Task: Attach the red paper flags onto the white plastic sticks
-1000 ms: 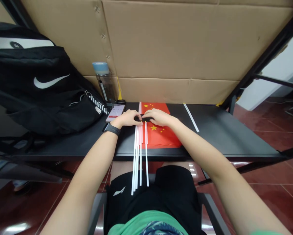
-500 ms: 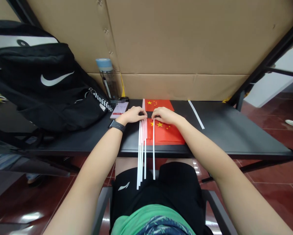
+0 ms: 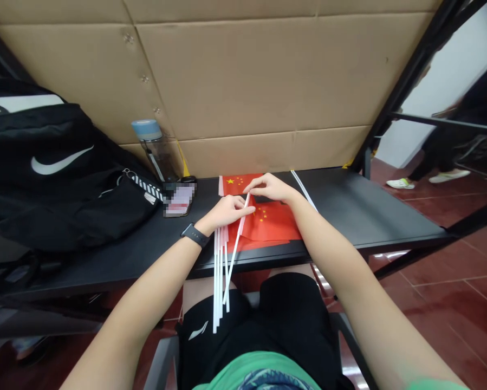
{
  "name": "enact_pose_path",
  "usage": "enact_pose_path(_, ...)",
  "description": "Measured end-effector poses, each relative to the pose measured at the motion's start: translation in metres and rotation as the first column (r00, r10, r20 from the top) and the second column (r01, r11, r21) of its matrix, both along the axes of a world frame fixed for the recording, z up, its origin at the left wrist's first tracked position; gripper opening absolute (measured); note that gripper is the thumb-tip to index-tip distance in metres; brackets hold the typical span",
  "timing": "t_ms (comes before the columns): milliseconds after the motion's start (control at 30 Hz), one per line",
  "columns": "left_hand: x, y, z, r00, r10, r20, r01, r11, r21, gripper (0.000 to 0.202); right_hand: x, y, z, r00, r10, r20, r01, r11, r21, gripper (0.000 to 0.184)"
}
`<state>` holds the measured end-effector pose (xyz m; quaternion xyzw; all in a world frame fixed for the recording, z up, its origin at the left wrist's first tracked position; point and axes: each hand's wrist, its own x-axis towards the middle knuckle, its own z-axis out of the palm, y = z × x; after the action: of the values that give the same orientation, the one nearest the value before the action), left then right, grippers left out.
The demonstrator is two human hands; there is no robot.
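1. A bottle (image 3: 154, 149) with a blue cap is stood at the far edge of the surface (image 3: 369, 211), against the cardboard (image 3: 259, 81). What is in it cannot be told.
2. A black bag (image 3: 56, 179) is laid over the left end of the surface. It is shut, so its contents are hidden.
3. A phone (image 3: 179, 199) is laid flat just in front of the bottle, between the bag and the hands.
4. Red flags (image 3: 273, 225) are stacked flat near the middle of the surface and reach its near edge.
5. A bundle of white sticks (image 3: 218, 271) is laid across the near edge, just left of the flags. Their lower ends hang out over the lap.
6. The left hand (image 3: 225, 212) is curled over the upper ends of the sticks, which are pinned to the surface under it.
7. One stick (image 3: 235, 252) is held tilted, with its lower end meeting the bundle. Its upper end is pinched in the fingertips of the right hand (image 3: 270, 188), and it is touched lower down by the left fingertips.
8. The right hand is held over the far part of the flags, just beside the left hand.
9. A spare stick (image 3: 304, 189) is laid on the surface to the right of the right hand, near the far edge.
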<state>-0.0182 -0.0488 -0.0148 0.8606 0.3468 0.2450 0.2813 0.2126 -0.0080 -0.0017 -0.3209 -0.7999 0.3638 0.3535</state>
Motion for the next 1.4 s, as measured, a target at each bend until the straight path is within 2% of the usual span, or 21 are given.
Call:
enact_pose_path(133,-0.004,0.005,-0.001,0.998,-0.053,0.040,0.056,0.997,-0.058,0.058,0.004,0.000,0.001,0.992,-0.099,-0.074,0.090,0.989,-0.115,0.022)
enact_pose_path(233,-0.007,0.004,0.002,0.993,-0.049,0.104,0.061,0.992,-0.110,0.057,0.012,0.006,-0.002,0.969,-0.184,-0.165,0.149,0.968,-0.202,0.023)
enact_pose_path(300,-0.007,0.001,0.005,0.990,-0.050,0.133,0.069,0.986,-0.150,0.058,0.020,0.012,-0.004,0.943,-0.239,-0.230,0.183,0.953,-0.240,0.024)
enact_pose_path(367,-0.008,-0.003,0.008,0.986,-0.060,0.154,0.090,0.977,-0.196,0.061,0.030,0.020,-0.006,0.897,-0.339,-0.285,0.274,0.930,-0.245,0.025)
enact_pose_path(400,-0.008,-0.005,0.009,0.985,-0.073,0.159,0.107,0.970,-0.219,0.062,0.036,0.023,-0.007,0.852,-0.420,-0.312,0.357,0.903,-0.239,0.026)
enact_pose_path(467,-0.007,-0.008,0.011,0.982,-0.103,0.161,0.142,0.957,-0.252,0.064,0.046,0.029,-0.007,0.710,-0.597,-0.373,0.552,0.801,-0.232,0.030)
enact_pose_path(533,-0.007,-0.009,0.012,0.978,-0.116,0.171,0.158,0.954,-0.255,0.063,0.056,0.030,-0.004,0.585,-0.699,-0.411,0.657,0.706,-0.264,0.039)
enact_pose_path(567,-0.006,-0.009,0.011,0.977,-0.106,0.184,0.150,0.958,-0.246,0.061,0.059,0.028,-0.002,0.582,-0.700,-0.415,0.649,0.707,-0.281,0.046)
enact_pose_path(600,-0.005,-0.008,0.011,0.976,-0.087,0.198,0.134,0.963,-0.234,0.058,0.061,0.024,0.000,0.627,-0.662,-0.412,0.599,0.747,-0.288,0.055)
enact_pose_path(667,-0.004,-0.006,0.009,0.973,-0.045,0.225,0.093,0.974,-0.209,0.055,0.061,0.015,0.003,0.785,-0.482,-0.390,0.401,0.874,-0.275,0.066)
enact_pose_path(733,-0.004,-0.004,0.007,0.973,-0.027,0.229,0.071,0.980,-0.185,0.057,0.056,0.006,0.005,0.908,-0.250,-0.336,0.166,0.951,-0.261,0.061)
enact_pose_path(800,-0.005,-0.001,0.006,0.977,-0.031,0.212,0.068,0.983,-0.172,0.059,0.048,0.001,0.004,0.961,-0.091,-0.262,0.015,0.960,-0.281,0.047)
enact_pose_path(867,-0.006,0.001,0.005,0.982,-0.033,0.188,0.065,0.983,-0.169,0.058,0.041,0.002,0.002,0.973,-0.064,-0.223,-0.004,0.956,-0.294,0.040)
enact_pose_path(933,-0.008,0.002,0.004,0.987,-0.031,0.159,0.057,0.985,-0.164,0.058,0.039,0.007,0.001,0.946,-0.174,-0.272,0.098,0.957,-0.273,0.036)
enact_pose_path(1000,-0.010,0.005,0.003,0.991,-0.040,0.130,0.061,0.985,-0.160,0.057,0.043,0.013,0.003,0.846,-0.367,-0.388,0.296,0.927,-0.231,0.031)
enact_pose_path(1067,-0.012,0.008,0.001,0.993,-0.053,0.108,0.069,0.985,-0.158,0.052,0.053,0.018,0.006,0.691,-0.522,-0.500,0.510,0.842,-0.173,0.029)
enact_pose_path(1133,-0.015,0.012,-0.001,0.995,-0.046,0.090,0.059,0.987,-0.146,0.047,0.068,0.019,0.011,0.589,-0.589,-0.553,0.659,0.747,-0.094,0.030)
enact_pose_path(1200,-0.018,0.016,-0.002,0.998,-0.008,0.062,0.016,0.993,-0.119,0.042,0.084,0.017,0.014,0.583,-0.633,-0.509,0.728,0.685,-0.017,0.029)
enact_pose_path(1267,-0.020,0.019,-0.002,0.998,0.041,0.040,-0.037,0.995,-0.089,0.034,0.098,0.012,0.014,0.645,-0.688,-0.333,0.739,0.672,0.046,0.027)
enact_pose_path(1333,-0.022,0.020,0.000,0.997,0.074,0.032,-0.071,0.995,-0.067,0.029,0.107,0.009,0.010,0.721,-0.692,-0.032,0.691,0.716,0.094,0.024)
enact_pose_path(1400,-0.024,0.018,0.003,0.996,0.083,0.030,-0.081,0.995,-0.056,0.028,0.109,0.008,0.006,0.722,-0.643,0.256,0.639,0.761,0.111,0.020)
